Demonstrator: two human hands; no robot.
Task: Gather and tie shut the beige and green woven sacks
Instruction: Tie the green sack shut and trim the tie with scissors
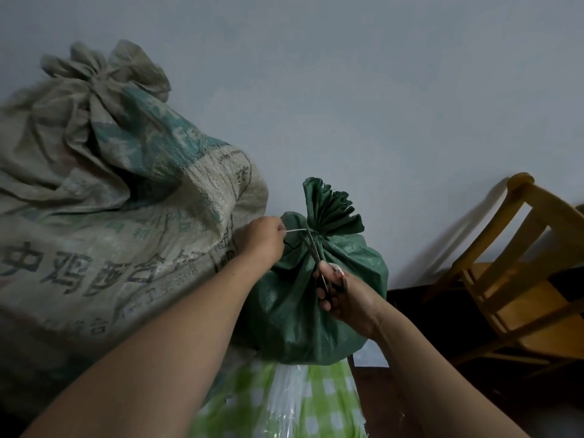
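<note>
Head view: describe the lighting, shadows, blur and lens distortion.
Head view: dim, flat, bluish light with no glare; the wooden chair casts a soft shadow on the wall; wide-angle stretch enlarges the forearms and bends the beige sack at the edge; the green sack and both hands are fairly sharp, while the checkered bag at the bottom is blurred.

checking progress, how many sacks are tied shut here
2: the beige sack on the left against the wall, and the green sack beside it, between the hands. Others may be out of view.
</note>
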